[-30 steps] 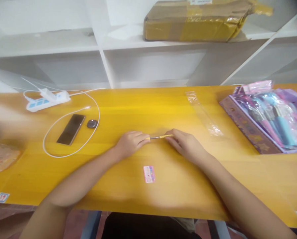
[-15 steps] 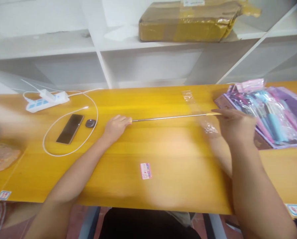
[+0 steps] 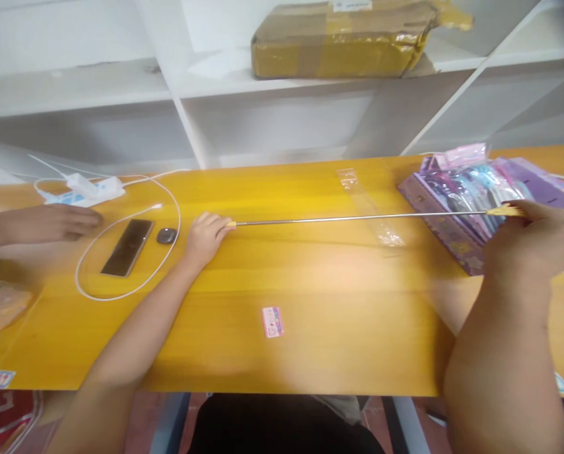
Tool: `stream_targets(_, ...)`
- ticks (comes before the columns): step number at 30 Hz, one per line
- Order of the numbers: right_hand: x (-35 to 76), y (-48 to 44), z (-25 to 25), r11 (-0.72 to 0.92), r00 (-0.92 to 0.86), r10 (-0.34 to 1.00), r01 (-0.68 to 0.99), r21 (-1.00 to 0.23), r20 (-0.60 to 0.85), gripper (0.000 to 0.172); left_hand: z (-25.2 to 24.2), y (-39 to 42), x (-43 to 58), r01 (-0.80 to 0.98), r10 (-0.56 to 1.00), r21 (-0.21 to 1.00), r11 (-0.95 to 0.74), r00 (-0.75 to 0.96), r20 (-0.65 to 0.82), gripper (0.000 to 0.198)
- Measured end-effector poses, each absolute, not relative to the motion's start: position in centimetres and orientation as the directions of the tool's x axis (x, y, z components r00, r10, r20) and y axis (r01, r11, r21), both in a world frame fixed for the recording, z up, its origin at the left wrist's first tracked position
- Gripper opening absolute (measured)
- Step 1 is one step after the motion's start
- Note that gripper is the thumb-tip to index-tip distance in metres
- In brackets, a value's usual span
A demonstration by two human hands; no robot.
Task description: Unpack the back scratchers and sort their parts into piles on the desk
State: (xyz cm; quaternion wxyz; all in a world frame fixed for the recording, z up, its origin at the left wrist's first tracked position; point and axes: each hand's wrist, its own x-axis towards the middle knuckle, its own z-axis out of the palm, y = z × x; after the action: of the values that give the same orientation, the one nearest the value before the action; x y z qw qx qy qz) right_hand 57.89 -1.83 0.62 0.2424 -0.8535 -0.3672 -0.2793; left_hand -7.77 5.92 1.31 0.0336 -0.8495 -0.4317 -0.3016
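A thin silver telescopic rod [image 3: 329,219] with yellow ends stretches nearly level above the yellow table [image 3: 339,353]. My left hand [image 3: 205,238] is closed round its left end, where a bit of yellow shows past the fingers. The yellow, tapered right end is pinched in my right hand [image 3: 542,233], which is over a patterned purple box [image 3: 445,227] of plastic-wrapped items. Beneath the rod lies a clear plastic sleeve [image 3: 371,208]. Nearer me, a small pink card [image 3: 272,322] rests flat on the table.
At left, a white cable [image 3: 93,294] loops around a phone [image 3: 127,247] and a small dark case [image 3: 166,236]. Behind them is a power strip [image 3: 88,192]. Another person's hand [image 3: 69,222] reaches in from the left. A taped cardboard box [image 3: 339,44] sits on the shelf.
My right hand has moved right, drawing the rod out much longer, and is now over the purple box. My left hand still grips its end. Another person's hand has appeared at left.
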Motion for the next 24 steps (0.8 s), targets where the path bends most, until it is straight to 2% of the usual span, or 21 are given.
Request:
stream_targets(2, 55.5, -1.8, 1.7, -0.615, 0.605, 0.489, 0.75, -0.244, 0.629, 0.052, 0.9, 6.1, -7.8, 0.746, 0.741, 0.279, -0.605, 0.399, 0.54, 0.043)
stream_targets(5, 51.8, -1.4, 2.5, -0.53, 0.569, 0.588, 0.808, -0.259, 0.574, 0.05, 0.6, 6.0, -7.7, 0.725, 0.764, 0.338, -0.6, 0.394, 0.512, 0.047)
stream_targets(9, 47.6, -0.8, 2.3, -0.266, 0.351, 0.8, 0.934, -0.237, 0.487, 0.048, 0.4, 5.8, -7.5, 0.702, 0.776, 0.361, -0.614, 0.453, 0.439, 0.052)
stream_targets(12, 46.0, -0.6, 2.1, -0.146, 0.239, 0.837, 0.964, -0.221, 0.493, 0.051, 0.5, 5.9, -7.6, 0.706, 0.787, 0.383, -0.595, 0.418, 0.453, 0.051)
stream_targets(15, 45.0, -0.8, 2.3, -0.087, 0.184, 0.846, 0.974, -0.21, 0.501, 0.05, 0.4, 5.8, -7.3, 0.706, 0.773, 0.361, -0.61, 0.431, 0.465, 0.052)
stream_targets(19, 42.8, -1.1, 2.6, 0.061, 0.028, 0.903, 0.979, -0.192, 0.429, 0.045, 0.1, 5.0, -6.8, 0.682, 0.716, 0.272, -0.679, 0.532, 0.451, 0.049)
stream_targets(24, 39.9, -1.3, 2.8, 0.052, 0.005, 0.914, 0.99, -0.13, 0.407, 0.044, 0.4, 4.0, -6.3, 0.667, 0.679, 0.232, -0.708, 0.551, 0.485, 0.041)
